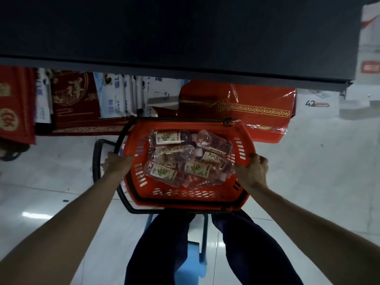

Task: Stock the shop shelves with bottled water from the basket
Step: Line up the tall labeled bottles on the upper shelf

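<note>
Dark metal, the shelf (185,38) hangs above the far side of the basket, and no bottle shows on it. The red basket (185,195) looks full, so I think the job has hardly begun. The water bottles (168,137) all lie in a heap inside the basket. The left hand (117,163) grips the basket's left side and the right hand (254,171) grips its right side, fingers curled over the rim.
</note>
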A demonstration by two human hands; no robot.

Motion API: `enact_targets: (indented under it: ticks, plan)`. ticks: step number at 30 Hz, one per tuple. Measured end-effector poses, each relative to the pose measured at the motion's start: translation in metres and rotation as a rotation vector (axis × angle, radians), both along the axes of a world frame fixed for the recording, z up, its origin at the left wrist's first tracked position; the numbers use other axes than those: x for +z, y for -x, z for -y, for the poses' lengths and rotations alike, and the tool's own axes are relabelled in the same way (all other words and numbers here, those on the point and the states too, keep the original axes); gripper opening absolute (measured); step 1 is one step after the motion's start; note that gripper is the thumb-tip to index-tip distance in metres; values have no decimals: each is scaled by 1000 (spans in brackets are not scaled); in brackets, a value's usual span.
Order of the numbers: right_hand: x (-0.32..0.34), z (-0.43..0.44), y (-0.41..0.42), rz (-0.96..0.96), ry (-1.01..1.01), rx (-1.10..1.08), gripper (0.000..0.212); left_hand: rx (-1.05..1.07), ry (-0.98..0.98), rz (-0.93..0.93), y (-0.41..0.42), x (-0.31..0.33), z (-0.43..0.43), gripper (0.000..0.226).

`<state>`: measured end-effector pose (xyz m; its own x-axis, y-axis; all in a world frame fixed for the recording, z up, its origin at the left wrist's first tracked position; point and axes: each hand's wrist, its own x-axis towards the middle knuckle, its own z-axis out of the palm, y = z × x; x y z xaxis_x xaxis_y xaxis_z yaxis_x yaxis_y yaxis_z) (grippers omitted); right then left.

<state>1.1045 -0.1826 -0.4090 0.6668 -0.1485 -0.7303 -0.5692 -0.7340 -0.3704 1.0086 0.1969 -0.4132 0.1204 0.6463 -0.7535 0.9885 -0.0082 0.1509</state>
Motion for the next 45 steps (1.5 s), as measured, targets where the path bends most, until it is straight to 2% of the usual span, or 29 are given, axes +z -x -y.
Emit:
enact_targets:
  ticks: [4, 7, 8, 10, 13, 17, 21, 24, 26, 28, 31, 33, 35, 38, 42, 45]
  plan:
    - [13, 0, -2, -18, -74, 20, 59, -48, 50, 79, -13, 22, 31, 59]
    - [13, -9, -2, 52, -161, 4, 21, -175, 82, 144, -26, 30, 57, 23]
    - [12, -14, -2, 78, -189, 3, 16, -255, 103, 182, -30, 29, 66, 18]
    - [4, -27, -1, 116, -211, 40, 21, -418, 164, 233, -34, 20, 81, 31]
    - [-18, -50, 3, 131, -281, 151, 17, -629, 225, 266, -37, 5, 92, 55]
    - [-50, -80, 7, 247, -336, 438, 22, -996, 119, 339, -39, -27, 85, 65]
    - [-91, -94, 13, 405, -222, 685, 28, -1241, 63, 351, -38, -71, 71, 71]
    - [-97, -102, 9, 487, -55, 881, 34, -1312, 73, 341, -35, -101, 62, 78]
    - [-92, -107, -3, 499, 42, 959, 35, -1308, 66, 401, -29, -112, 57, 78]
    - [-85, -111, -14, 469, 44, 956, 38, -1307, 54, 479, -26, -119, 52, 76]
    - [-76, -109, -16, 421, 22, 978, 27, -1404, 63, 408, -34, -119, 51, 82]
    - [-74, -108, -11, 484, 74, 1069, 21, -1478, 27, 398, -44, -121, 51, 92]
    - [-75, -105, -2, 542, 88, 1124, 28, -1529, 11, 393, -49, -124, 50, 86]
    - [-80, -99, 11, 501, 45, 1069, 41, -1588, -52, 407, -40, -130, 47, 69]
    - [-85, -98, 29, 460, 20, 1002, 50, -1693, -216, 385, -24, -129, 58, 80]
    - [-86, -99, 42, 464, 60, 934, 48, -1544, -197, 393, -16, -121, 66, 76]
